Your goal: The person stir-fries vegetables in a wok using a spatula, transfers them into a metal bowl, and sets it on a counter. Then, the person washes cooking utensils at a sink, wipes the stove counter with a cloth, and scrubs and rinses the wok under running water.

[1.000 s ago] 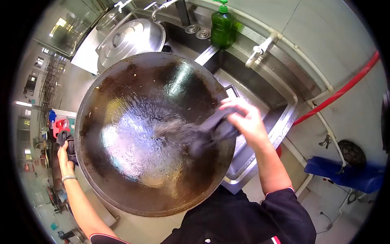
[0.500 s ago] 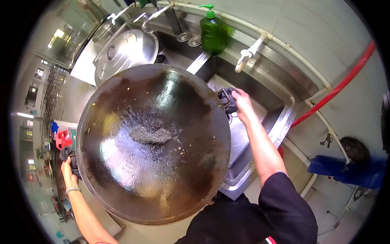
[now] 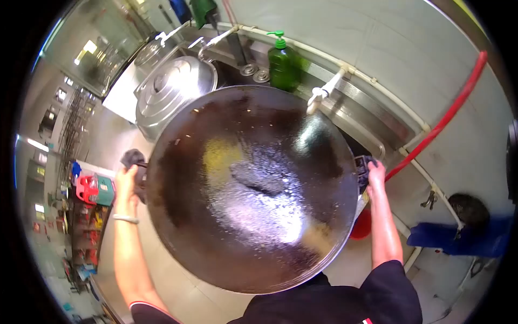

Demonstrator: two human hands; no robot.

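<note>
A large dark wok (image 3: 183,216) fills the middle of the view, its wet inside turned up toward me. Small food bits cling to it, and a dark patch (image 3: 256,181) lies at its centre; I cannot tell what it is. My left hand (image 3: 126,181) is closed round the wok's left handle with a dark cloth (image 3: 133,157) between. On the opposite side, my right hand (image 3: 376,175) grips the other handle through another dark cloth (image 3: 364,168). The wok is held up in front of the sink (image 3: 367,132), covering most of it.
A white tap (image 3: 319,97) juts out over the wok's far rim. Behind stand a green pump bottle (image 3: 284,63) and a lidded metal pot (image 3: 175,86). To the right, a red hose (image 3: 448,119) runs along the wall, with a red bucket (image 3: 361,225) low down.
The wok has shifted right in the view and turned, its right handle coming lower and its left handle higher. Both hands have moved with it, still gripping the handles.
</note>
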